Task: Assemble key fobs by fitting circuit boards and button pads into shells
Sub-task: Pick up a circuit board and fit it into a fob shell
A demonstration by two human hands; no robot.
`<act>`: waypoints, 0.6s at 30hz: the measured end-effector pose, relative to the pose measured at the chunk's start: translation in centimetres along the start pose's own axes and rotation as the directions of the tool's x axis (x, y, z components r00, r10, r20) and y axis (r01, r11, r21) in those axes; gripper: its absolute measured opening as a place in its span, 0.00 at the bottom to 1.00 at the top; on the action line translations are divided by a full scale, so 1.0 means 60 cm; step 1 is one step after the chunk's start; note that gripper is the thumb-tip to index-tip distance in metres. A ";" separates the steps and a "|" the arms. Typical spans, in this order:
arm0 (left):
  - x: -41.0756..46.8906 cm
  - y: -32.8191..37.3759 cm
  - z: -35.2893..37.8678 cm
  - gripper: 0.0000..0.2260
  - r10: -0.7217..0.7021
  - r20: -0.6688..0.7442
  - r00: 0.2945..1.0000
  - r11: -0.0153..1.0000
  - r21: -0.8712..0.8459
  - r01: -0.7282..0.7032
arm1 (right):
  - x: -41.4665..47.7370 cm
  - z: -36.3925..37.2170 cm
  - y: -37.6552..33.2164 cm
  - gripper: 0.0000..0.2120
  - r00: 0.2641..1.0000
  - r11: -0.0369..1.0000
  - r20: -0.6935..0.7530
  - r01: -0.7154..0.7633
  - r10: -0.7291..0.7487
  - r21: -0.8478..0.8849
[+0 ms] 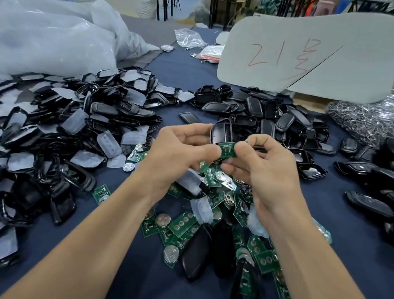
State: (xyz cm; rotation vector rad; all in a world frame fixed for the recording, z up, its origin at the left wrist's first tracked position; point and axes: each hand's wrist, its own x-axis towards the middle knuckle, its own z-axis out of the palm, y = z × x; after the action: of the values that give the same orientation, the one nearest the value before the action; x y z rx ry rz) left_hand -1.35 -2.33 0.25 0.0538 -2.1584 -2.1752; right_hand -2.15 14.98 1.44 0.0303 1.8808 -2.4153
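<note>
Above the middle of the table, my left hand point(178, 152) grips a black key fob shell point(221, 132) that sticks up behind its fingers. My right hand point(263, 167) pinches a green circuit board point(227, 149) right against that shell. Both hands touch around the board. Below them lies a heap of green circuit boards point(183, 223) with round coin cells, a few translucent button pads point(202, 209) and finished black fobs point(197, 252).
A big pile of black shell frames with translucent pads point(75, 124) fills the left. Black shell halves point(269, 116) heap behind the hands and more shells point(385, 187) on the right. Metal key rings point(381, 117) lie far right. A grey card marked 21 point(309, 51) and plastic bags point(44, 31) stand behind.
</note>
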 end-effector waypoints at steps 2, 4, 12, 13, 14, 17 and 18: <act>-0.004 0.001 0.003 0.18 0.052 0.026 0.998 0.990 0.131 -0.055 | -0.001 0.004 0.001 0.06 0.999 0.996 -0.044 -0.010 0.013 0.088; -0.005 0.000 0.007 0.13 0.067 0.019 0.998 0.982 0.176 -0.070 | -0.001 0.008 0.006 0.05 0.997 0.995 -0.072 -0.007 0.015 0.100; 0.003 -0.011 0.005 0.11 0.049 -0.149 0.988 0.967 0.256 -0.010 | -0.005 -0.006 0.005 0.06 0.923 0.861 -0.175 0.232 -0.341 -0.453; 0.002 -0.012 0.006 0.11 0.057 -0.132 0.990 0.962 0.273 -0.019 | -0.005 -0.005 0.003 0.06 0.924 0.859 -0.158 0.247 -0.348 -0.448; 0.001 -0.011 0.006 0.12 0.064 -0.109 0.992 0.958 0.284 -0.031 | -0.006 -0.005 0.002 0.06 0.926 0.858 -0.134 0.262 -0.352 -0.442; -0.001 -0.008 0.010 0.16 0.074 -0.038 0.997 0.952 0.301 -0.059 | -0.005 -0.006 0.003 0.07 0.923 0.838 -0.083 0.300 -0.376 -0.456; -0.001 -0.006 0.011 0.17 0.073 -0.028 0.997 0.951 0.304 -0.061 | -0.003 -0.008 0.003 0.07 0.922 0.833 -0.076 0.305 -0.380 -0.461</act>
State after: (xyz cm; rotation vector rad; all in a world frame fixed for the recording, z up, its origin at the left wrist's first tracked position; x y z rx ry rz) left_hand -1.35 -1.64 -0.13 0.0391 -2.4131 -1.7752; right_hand -1.98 15.41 1.16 -0.1567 2.6802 -2.1600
